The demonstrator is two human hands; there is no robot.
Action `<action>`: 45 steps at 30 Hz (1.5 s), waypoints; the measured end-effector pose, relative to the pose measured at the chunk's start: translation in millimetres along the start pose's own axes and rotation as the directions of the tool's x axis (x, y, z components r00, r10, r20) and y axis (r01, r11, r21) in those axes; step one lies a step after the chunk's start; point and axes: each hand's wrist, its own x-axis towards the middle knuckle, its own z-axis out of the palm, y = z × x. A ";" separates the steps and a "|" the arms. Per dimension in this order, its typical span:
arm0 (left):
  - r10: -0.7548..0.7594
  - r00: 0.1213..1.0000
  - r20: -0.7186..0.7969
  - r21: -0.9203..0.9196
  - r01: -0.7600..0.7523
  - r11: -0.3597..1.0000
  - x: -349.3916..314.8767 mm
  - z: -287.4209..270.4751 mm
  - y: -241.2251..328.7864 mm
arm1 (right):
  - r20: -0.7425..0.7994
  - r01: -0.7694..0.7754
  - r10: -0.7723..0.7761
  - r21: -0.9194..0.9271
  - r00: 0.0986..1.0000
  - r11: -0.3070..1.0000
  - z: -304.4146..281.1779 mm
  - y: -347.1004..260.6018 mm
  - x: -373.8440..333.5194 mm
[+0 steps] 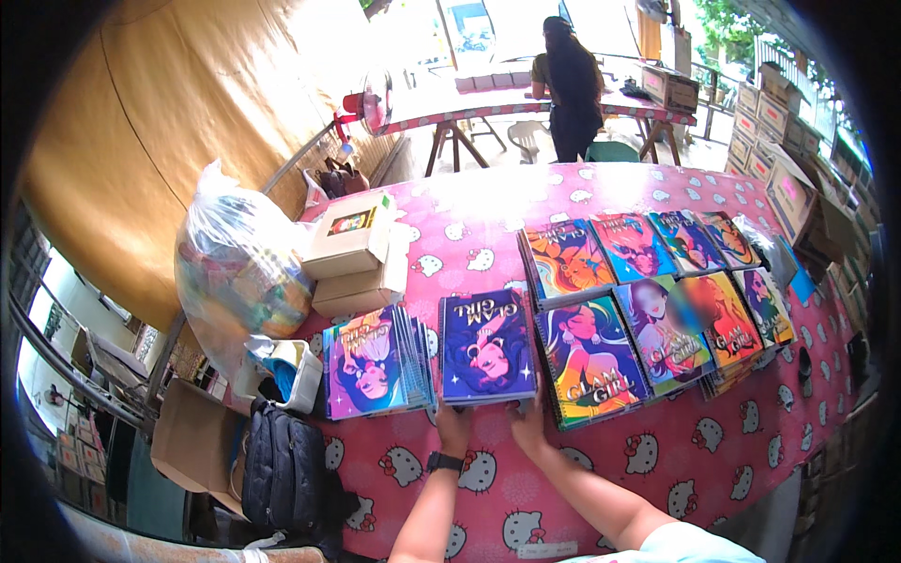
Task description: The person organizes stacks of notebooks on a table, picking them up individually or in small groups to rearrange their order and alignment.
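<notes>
A stack of spiral notebooks with a dark purple cover (488, 347) lies in front of me, its cover art upside down to me. At its near left corner is my left hand (452, 424), with a dark watch on the wrist. My right hand (527, 422) is at the near right corner. Both hands grip the stack's near edge, and their fingers are partly hidden beneath it. Left of it leans a fanned pile of lilac-blue notebooks (361, 366). On the right, two rows of notebook stacks (589, 361) with varied bright covers stand close together.
The pink patterned tablecloth (676, 460) covers the long table. Cardboard boxes (352, 235), a clear bag of colourful items (239, 263), a white bin (296, 375) and a black backpack (282, 464) are at the left. A person (568, 89) stands at a far table; cartons (765, 117) are piled right.
</notes>
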 end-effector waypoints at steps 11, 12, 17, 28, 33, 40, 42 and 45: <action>0.014 0.979 -0.201 0.054 -0.004 0.999 91.2 47.0 -1.9 | -0.361 -0.047 -0.022 -0.181 0.932 0.982 69.7 -34.0 85.2; 0.041 0.979 -0.198 0.044 -0.033 0.998 95.2 48.4 -9.6 | -0.343 -0.038 -0.047 -0.236 0.938 0.971 70.3 -31.3 86.8; 0.103 0.983 -0.149 -0.029 -0.108 0.994 126.2 55.2 -11.9 | -0.326 0.034 -0.072 -0.122 0.943 0.992 62.4 -14.6 116.3; 0.003 0.918 -0.397 -0.066 -0.031 0.997 58.6 -177.6 126.3 | 0.285 -0.304 0.208 0.353 0.936 0.885 95.9 -39.6 41.3; -0.407 0.802 0.436 -0.503 0.593 0.629 80.8 -277.0 -8.3 | 0.501 -0.359 0.171 0.306 0.848 0.882 138.9 -71.3 40.4; -0.396 0.801 0.450 -0.662 0.596 0.453 94.8 -206.4 -35.4 | 0.481 -0.380 0.276 0.133 0.832 0.915 149.1 -78.5 44.2; -0.429 0.793 0.433 -0.655 0.604 0.455 85.0 -199.9 -30.1 | 0.497 -0.392 0.259 0.181 0.828 0.902 136.1 -77.3 36.8; -0.358 0.824 0.439 -0.646 0.567 0.512 39.3 -182.8 -4.9 | 0.480 -0.419 0.211 0.379 0.851 0.825 93.0 -90.1 -1.0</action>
